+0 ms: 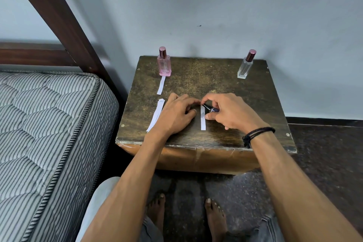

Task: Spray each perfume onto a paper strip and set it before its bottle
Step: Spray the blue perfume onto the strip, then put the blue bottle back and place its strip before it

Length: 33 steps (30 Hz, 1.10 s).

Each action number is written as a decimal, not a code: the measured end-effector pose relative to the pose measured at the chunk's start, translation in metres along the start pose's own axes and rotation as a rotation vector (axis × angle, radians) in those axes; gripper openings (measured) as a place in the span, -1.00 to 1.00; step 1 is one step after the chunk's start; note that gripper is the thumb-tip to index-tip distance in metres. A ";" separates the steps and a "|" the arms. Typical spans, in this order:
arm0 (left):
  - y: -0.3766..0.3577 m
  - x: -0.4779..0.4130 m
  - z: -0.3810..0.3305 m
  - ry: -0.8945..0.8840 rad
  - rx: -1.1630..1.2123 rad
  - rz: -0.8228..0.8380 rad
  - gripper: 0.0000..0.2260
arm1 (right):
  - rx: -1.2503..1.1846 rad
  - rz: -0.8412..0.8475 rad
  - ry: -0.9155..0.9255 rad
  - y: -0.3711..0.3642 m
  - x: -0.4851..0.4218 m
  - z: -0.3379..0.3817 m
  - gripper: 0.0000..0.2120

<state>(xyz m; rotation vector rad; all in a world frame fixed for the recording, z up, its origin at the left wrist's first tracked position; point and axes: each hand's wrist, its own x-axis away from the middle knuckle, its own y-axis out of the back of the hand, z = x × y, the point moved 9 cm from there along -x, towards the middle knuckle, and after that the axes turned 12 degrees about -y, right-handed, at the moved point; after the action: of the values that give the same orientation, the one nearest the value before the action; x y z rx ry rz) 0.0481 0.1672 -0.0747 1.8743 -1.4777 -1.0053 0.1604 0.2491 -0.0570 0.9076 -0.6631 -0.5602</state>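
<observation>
A pink perfume bottle (164, 63) stands at the back left of the small dark table (216, 76), with a white paper strip (161, 85) lying just in front of it. A clear bottle (245, 66) with a dark cap stands at the back right. My right hand (225, 111) grips a small dark bottle (210, 108), tilted with its top towards a white strip (203, 122) lying flat at the table's middle. My left hand (176, 113) rests on the table with its fingertips at that strip's far end. A small stack of spare strips (156, 117) lies left of my left hand.
A striped mattress (49, 133) and a dark wooden bed frame (59, 15) stand close on the left. A grey wall rises right behind the table. My bare feet (184, 214) are on the dark floor below the table's front edge.
</observation>
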 end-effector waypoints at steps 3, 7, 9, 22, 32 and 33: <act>0.000 0.000 0.000 0.002 0.006 0.005 -0.71 | -0.014 0.011 0.005 0.002 0.003 0.001 -0.65; 0.000 0.000 0.001 0.005 0.020 0.008 -0.71 | -0.013 0.031 -0.002 0.004 0.005 0.001 -0.65; 0.000 0.000 0.001 0.012 0.031 0.008 -0.70 | -0.013 0.045 -0.010 0.003 0.005 0.000 -0.64; 0.019 -0.001 0.006 0.120 0.553 -0.214 -0.72 | -0.312 0.113 -0.086 0.006 0.003 -0.017 -0.52; 0.037 0.006 0.002 0.110 1.022 -0.508 -0.80 | -0.569 0.114 -0.053 0.013 0.003 -0.010 -0.72; 0.037 0.007 0.003 0.116 1.038 -0.513 -0.81 | -0.596 0.115 -0.047 0.015 0.004 -0.009 -0.72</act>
<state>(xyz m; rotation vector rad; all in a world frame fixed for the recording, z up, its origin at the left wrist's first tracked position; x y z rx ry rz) 0.0255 0.1516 -0.0487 3.0804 -1.6257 -0.2511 0.1715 0.2585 -0.0475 0.2979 -0.5409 -0.6300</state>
